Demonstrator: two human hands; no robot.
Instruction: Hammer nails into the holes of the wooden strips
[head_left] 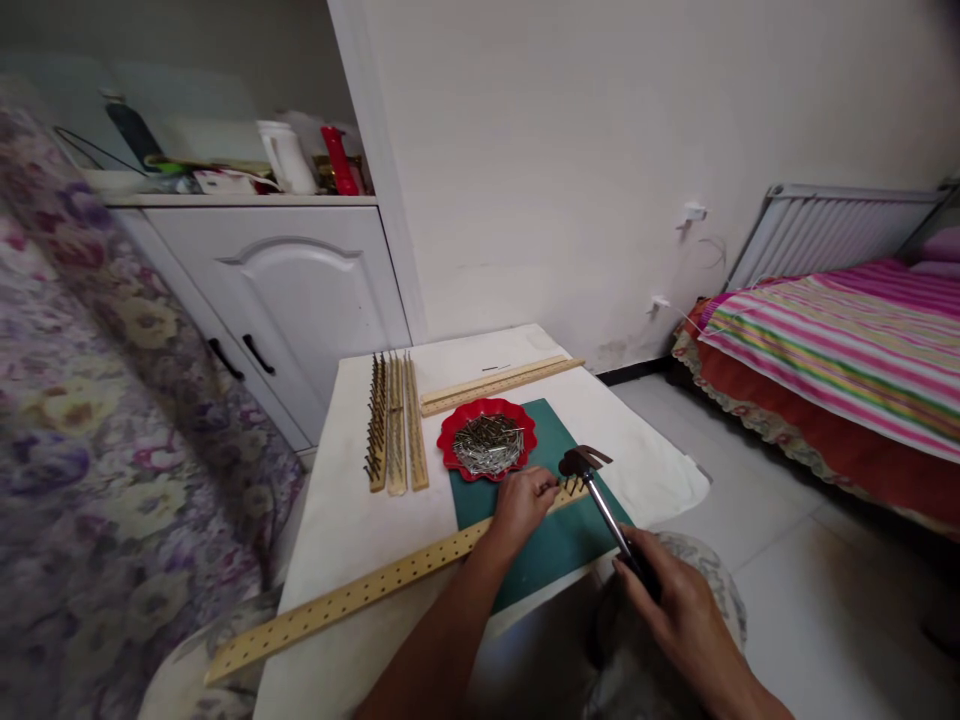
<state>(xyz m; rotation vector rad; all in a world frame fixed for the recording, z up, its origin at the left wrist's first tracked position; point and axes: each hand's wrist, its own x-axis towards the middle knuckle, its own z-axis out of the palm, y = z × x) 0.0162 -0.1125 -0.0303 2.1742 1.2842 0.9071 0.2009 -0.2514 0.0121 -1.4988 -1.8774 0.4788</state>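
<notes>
My right hand (667,585) is wrapped round the dark grip of a claw hammer (606,510). The hammer's head is over the right end of a long wooden strip (360,593) dotted with rows of holes. Several dark nails (574,486) stand up from that end. Beside them, my left hand (527,500) pinches a nail against the strip, mostly hidden by the fingers. A green mat (555,550) lies under this end of the strip. Just beyond my left hand, a red scalloped dish (445,440) holds a heap of loose nails (491,440).
On the white table (337,530), strips studded with nails (379,425) lie at the left, with more wooden strips (502,383) along the back. A cabinet (292,280) and floral curtain (135,420) are left; a bed (840,330) is right.
</notes>
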